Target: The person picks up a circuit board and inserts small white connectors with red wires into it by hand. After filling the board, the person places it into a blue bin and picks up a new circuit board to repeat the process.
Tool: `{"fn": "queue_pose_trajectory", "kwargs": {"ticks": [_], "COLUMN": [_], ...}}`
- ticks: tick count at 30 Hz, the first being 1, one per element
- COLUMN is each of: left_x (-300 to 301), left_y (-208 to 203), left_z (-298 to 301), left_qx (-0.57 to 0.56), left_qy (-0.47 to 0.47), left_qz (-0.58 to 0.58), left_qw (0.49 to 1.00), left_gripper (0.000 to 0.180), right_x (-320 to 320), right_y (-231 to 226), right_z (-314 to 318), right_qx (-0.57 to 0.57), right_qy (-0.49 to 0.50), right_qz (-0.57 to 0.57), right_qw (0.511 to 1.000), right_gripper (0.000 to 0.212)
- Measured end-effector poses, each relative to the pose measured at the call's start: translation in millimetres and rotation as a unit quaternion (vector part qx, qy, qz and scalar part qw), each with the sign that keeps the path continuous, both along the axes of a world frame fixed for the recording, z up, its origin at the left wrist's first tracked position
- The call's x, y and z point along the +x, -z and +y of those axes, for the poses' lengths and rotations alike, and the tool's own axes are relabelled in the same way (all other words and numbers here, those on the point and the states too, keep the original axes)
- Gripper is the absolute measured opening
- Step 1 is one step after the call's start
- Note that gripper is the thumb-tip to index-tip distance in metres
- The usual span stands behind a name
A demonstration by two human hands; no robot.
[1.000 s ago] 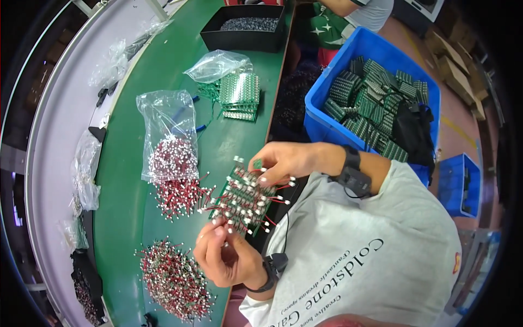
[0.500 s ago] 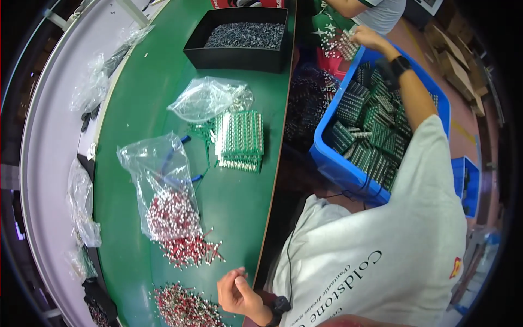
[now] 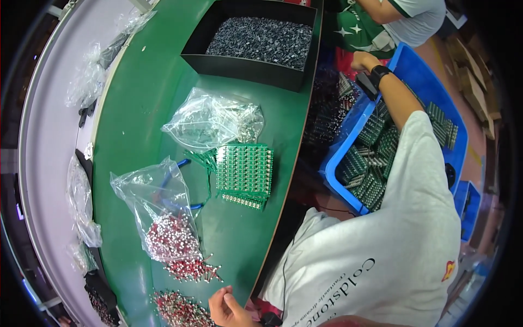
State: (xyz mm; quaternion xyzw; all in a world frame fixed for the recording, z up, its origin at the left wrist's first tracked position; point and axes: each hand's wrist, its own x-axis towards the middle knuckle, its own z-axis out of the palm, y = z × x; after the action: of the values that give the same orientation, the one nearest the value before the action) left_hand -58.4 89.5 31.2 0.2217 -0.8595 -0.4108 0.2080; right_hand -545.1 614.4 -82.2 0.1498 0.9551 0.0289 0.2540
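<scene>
Green-and-white wired boards (image 3: 348, 101), dark in the shade, lie in a heap just left of the blue bin (image 3: 436, 92), toward its far end. Above that heap, beside the bin's far left corner, is the person's right hand (image 3: 366, 61), bent downward at the wrist; its fingertips are hidden, so whether it grasps a board cannot be told. A black device (image 3: 372, 80) is strapped to that wrist, and the forearm crosses over the bin, which is filled with green circuit boards (image 3: 376, 133).

Well to the left of the bin and nearer the wearer, the left hand (image 3: 226, 309) is released, its fingers loosely curled and nothing visible in it. Just beside it, farther left from the bin, is a pile of red and white leads (image 3: 177, 309) on the green table (image 3: 239, 245).

Across the table edge, left of the bin, sits a stack of green panels (image 3: 243, 171). A clear bag (image 3: 199, 120) rests against the stack's far end. Farther left from the bin, another clear bag (image 3: 158, 188) covers red leads (image 3: 171, 237) and part of a blue-handled tool (image 3: 184, 163). A black tray (image 3: 245, 66) of small dark pieces stands left of the bin's far end. Beyond the bin is another person in a white top (image 3: 422, 22).
</scene>
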Motion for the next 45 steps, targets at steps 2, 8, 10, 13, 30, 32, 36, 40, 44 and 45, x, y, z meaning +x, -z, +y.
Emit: {"fn": "queue_pose_trajectory", "kwargs": {"ticks": [2,8,10,13,30,32,36,40,44,45], "left_x": [-1,-6,-2,4,59,75,91,100,95,92], "left_y": [0,-3,-2,2,8,18,17,26,24,23], "left_z": [4,7,6,6,-42,-43,-52,-59,-61,-63], "left_qx": [0.001,-0.075,-0.068,-0.05,-0.1,-0.096,-0.043,-0.036,-0.062,-0.062], "left_qy": [-0.008,0.026,0.047,0.062,0.032,-0.012,-0.082,-0.112,-0.113,-0.119], "left_qz": [-0.002,-0.032,-0.033,-0.014,0.242,0.233,0.224,0.213,0.19,0.187], "left_qw": [1.0,0.996,0.996,0.997,0.964,0.968,0.97,0.97,0.973,0.973], "left_gripper": [0.012,0.009,0.012,0.013,0.028,0.025,0.021,0.022,0.023,0.023], "right_x": [-4,25,41,62,354,365,380,385,380,377], "right_y": [10,-21,-37,-67,-148,-143,-133,-130,-128,-130], "right_z": [2,-5,-2,-29,-474,-498,-533,-552,-556,-557], "right_qx": [-0.017,-0.043,-0.089,-0.163,-0.518,-0.51,-0.48,-0.486,-0.501,-0.502], "right_qy": [0.009,-0.006,-0.058,-0.145,-0.644,-0.68,-0.749,-0.752,-0.723,-0.719], "right_qz": [0.075,0.256,0.268,0.366,-0.168,-0.175,-0.171,-0.188,-0.225,-0.224], "right_qw": [0.997,0.966,0.958,0.905,0.538,0.497,0.423,0.404,0.42,0.424], "right_gripper": [0.035,0.032,0.027,0.025,0.011,0.012,0.011,0.009,0.012,0.012]}}
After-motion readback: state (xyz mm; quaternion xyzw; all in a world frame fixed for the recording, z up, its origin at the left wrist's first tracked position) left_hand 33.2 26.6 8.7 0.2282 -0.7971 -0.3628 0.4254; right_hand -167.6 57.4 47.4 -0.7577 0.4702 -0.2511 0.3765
